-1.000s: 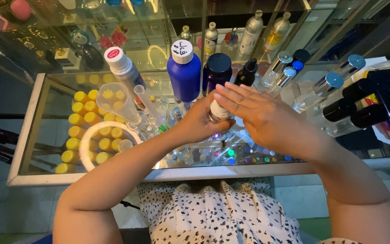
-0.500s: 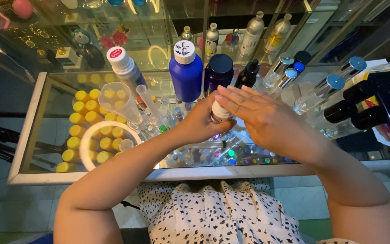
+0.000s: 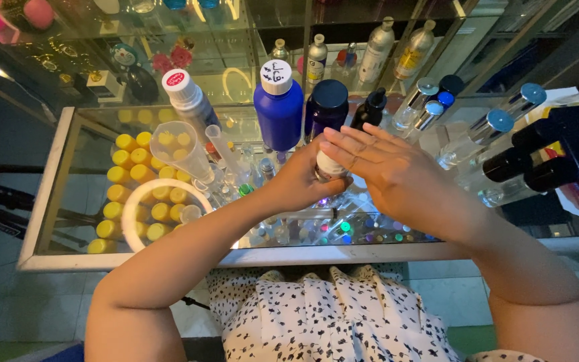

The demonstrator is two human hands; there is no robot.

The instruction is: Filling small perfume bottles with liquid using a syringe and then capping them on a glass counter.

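Two hands meet over the middle of a glass desk [image 3: 48, 201] in the head view, the only one there is. The left hand [image 3: 296, 184] is closed around a small bottle [image 3: 330, 166], pale with a white label; it grips the lower body, thumb on the near side, and holds the bottle just above the glass. The right hand [image 3: 397, 177] lies flat and open, fingers stretched out together, its palm and fingers against the bottle's top and far side; it grips nothing.

That small bottle looks light and stiff. I cannot tell whether it is glass or plastic; if glass it would break on a fall, and its smooth sides could slip. The label band on the body, where the left hand has it, seems the surest place to hold.

Behind the hands stand a blue bottle [image 3: 278, 114] with a white cap, a dark blue bottle [image 3: 326, 107], a black dropper bottle [image 3: 368, 110] and a white-capped bottle [image 3: 185, 97] that leans. A clear measuring cup [image 3: 179, 151] and a plastic tube [image 3: 221, 151] lie to the left, tilted. Yellow caps [image 3: 132, 177] show through the glass from a shelf below, beside a lit white ring [image 3: 132, 208]. The desk is a display case, crowded, under dim, coloured light, with glass shelves behind.
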